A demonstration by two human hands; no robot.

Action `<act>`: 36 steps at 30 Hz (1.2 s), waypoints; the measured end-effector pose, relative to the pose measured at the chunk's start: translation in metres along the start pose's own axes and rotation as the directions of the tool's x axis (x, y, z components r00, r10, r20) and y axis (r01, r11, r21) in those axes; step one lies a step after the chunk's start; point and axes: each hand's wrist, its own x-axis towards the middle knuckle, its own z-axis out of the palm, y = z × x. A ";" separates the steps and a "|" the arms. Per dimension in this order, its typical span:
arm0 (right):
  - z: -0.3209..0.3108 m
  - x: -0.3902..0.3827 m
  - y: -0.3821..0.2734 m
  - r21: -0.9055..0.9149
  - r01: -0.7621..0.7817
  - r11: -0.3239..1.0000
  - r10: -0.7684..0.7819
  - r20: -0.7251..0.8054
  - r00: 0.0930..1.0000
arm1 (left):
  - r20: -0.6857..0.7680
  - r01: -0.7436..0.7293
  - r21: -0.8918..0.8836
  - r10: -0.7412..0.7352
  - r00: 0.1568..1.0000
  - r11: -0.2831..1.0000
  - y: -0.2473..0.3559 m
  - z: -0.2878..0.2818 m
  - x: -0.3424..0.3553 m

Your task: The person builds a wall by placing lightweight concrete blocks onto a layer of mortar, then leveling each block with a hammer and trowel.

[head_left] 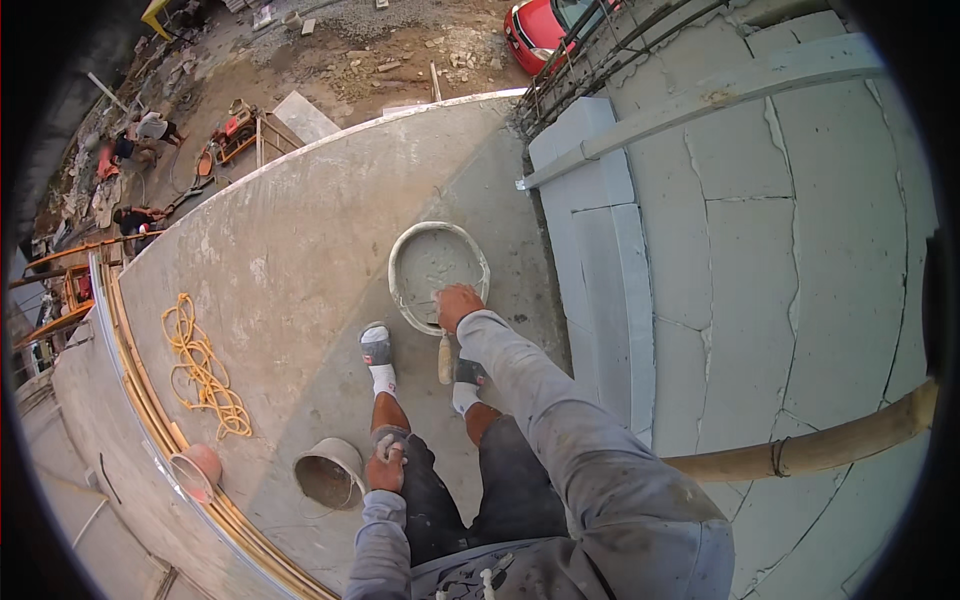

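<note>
In front of my feet stands a round tub point(437, 240) with a pale, crusted rim and wet grey mortar point(437, 268) inside. My right hand point(460, 305) is over its near right edge, fingers curled down towards the mortar; whatever they grip is hidden. Just below that hand, a wooden tool handle point(445, 358) sticks out over the near rim, and its other end cannot be seen. By my left knee, my left hand point(386, 468) is closed, its fingers folded; I cannot make out anything in it. A mortar-stained bucket point(331, 472) stands left of that hand.
Pale block wall point(750, 240) rises on the right, crossed by a beam point(710, 100) and a bamboo pole point(830, 447). Yellow rope point(200, 365) and a reddish bucket point(196, 470) lie left, near long poles point(150, 400). Beyond the slab's edge are people point(155, 128) and a red car point(550, 35).
</note>
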 end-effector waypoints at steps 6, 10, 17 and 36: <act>-0.035 0.052 -0.010 0.266 -0.190 0.945 0.319 -0.627 0.710 | 0.132 -0.209 0.481 0.166 0.977 0.851 0.039 -0.020 0.060; 0.016 0.016 -0.008 0.478 -0.517 0.710 0.657 -0.187 0.730 | 0.106 -0.197 0.530 0.166 0.980 0.825 0.063 -0.057 0.076; 0.147 -0.001 -0.016 0.312 -0.858 0.407 0.690 0.511 0.513 | 0.291 -0.336 0.746 0.173 0.941 0.575 0.084 -0.075 0.119; 0.071 -0.011 0.049 0.524 -0.604 0.601 0.450 0.403 0.797 | 0.362 -0.326 0.874 -0.037 0.931 0.361 0.093 -0.044 0.133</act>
